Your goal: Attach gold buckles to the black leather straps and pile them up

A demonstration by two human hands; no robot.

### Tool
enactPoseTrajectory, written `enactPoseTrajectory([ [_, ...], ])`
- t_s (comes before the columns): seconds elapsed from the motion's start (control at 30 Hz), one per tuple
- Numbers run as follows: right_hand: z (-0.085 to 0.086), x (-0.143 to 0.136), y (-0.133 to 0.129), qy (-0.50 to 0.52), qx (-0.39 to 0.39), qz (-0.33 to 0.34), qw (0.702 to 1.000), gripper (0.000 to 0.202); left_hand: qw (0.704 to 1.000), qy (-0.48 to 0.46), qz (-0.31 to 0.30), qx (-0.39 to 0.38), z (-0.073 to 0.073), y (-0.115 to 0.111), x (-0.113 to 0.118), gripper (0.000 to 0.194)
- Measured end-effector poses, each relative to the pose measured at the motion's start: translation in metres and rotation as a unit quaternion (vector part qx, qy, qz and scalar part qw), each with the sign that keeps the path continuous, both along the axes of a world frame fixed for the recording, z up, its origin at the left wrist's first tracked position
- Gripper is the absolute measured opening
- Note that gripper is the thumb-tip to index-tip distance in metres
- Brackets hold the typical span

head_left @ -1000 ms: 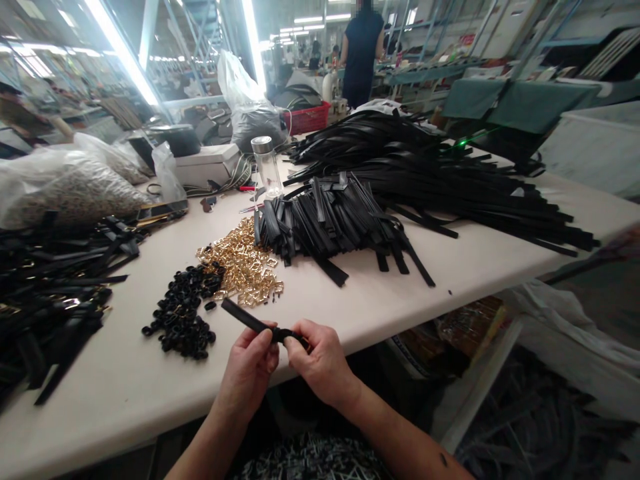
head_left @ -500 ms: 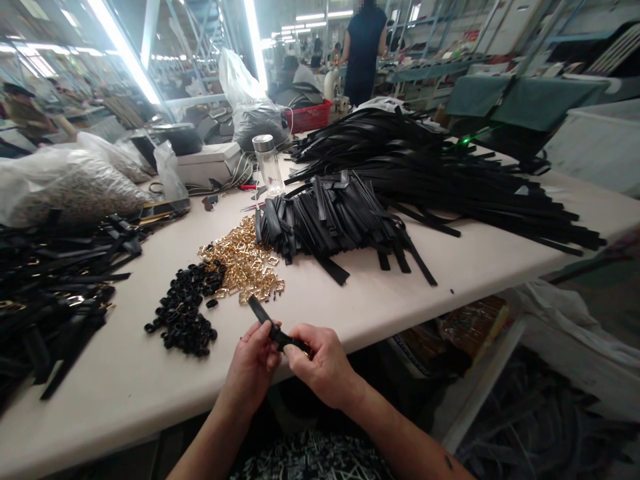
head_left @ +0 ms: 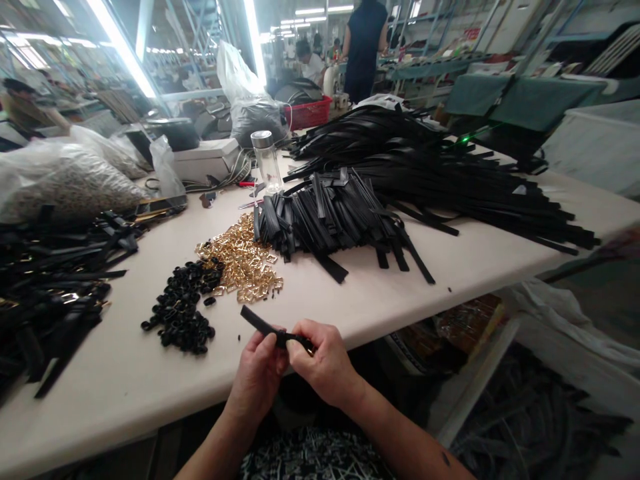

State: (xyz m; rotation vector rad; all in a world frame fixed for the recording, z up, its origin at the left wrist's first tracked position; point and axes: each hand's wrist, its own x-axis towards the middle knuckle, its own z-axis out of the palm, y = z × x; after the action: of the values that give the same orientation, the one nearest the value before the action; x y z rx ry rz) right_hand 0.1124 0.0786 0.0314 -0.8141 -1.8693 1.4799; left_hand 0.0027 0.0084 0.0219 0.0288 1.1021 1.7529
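Between my two hands, just over the table's front edge, is a short black strap (head_left: 257, 321). My left hand (head_left: 261, 367) pinches it near its middle, and its free end points up and left. My right hand (head_left: 323, 360) grips the other end, where a bit of gold metal shows beside the fingers. Fingers hide most of that end. Beyond my hands lie a heap of gold buckles (head_left: 245, 260) and a heap of small black loops (head_left: 183, 307). A pile of short black straps (head_left: 330, 217) is behind them to the right.
Long black strips (head_left: 440, 160) cover the back right of the table (head_left: 125, 387). Straps with gold fittings (head_left: 65, 273) lie at the left, near filled plastic bags (head_left: 70, 177). A glass bottle (head_left: 268, 163) stands upright at the back. Another person (head_left: 366, 50) stands farther off.
My left hand has shifted slightly right and down, closer to my right hand. The strap's free end has swung left and lower. A small dark bit now shows on the table left of it.
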Motion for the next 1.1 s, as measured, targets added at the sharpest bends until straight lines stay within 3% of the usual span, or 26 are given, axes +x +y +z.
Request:
enactPoseTrajectory([
  [0.23, 0.002, 0.001, 0.001, -0.008, 0.009, -0.004, 1.0, 0.019, 0.998, 0.051, -0.028, 0.001, 0.001, 0.0, -0.012, 0.043],
  [0.37, 0.002, 0.0, 0.0, 0.012, -0.019, -0.002, 1.0, 0.02, 0.998, 0.036, -0.058, 0.006, 0.0, -0.003, -0.013, 0.041],
  [0.6, 0.001, -0.001, -0.003, 0.037, -0.133, 0.03, 0.99, 0.022, 1.0, 0.008, 0.006, -0.002, -0.01, -0.004, -0.001, 0.045],
  [0.83, 0.006, 0.004, -0.003, -0.038, 0.082, -0.013, 0.996, 0.022, 0.995, 0.095, -0.031, -0.022, -0.013, -0.003, -0.006, 0.043],
  [1.1, 0.016, 0.009, 0.0, -0.02, 0.105, 0.076, 0.991, 0.019, 0.971, 0.195, -0.135, 0.003, -0.015, -0.01, -0.029, 0.038],
])
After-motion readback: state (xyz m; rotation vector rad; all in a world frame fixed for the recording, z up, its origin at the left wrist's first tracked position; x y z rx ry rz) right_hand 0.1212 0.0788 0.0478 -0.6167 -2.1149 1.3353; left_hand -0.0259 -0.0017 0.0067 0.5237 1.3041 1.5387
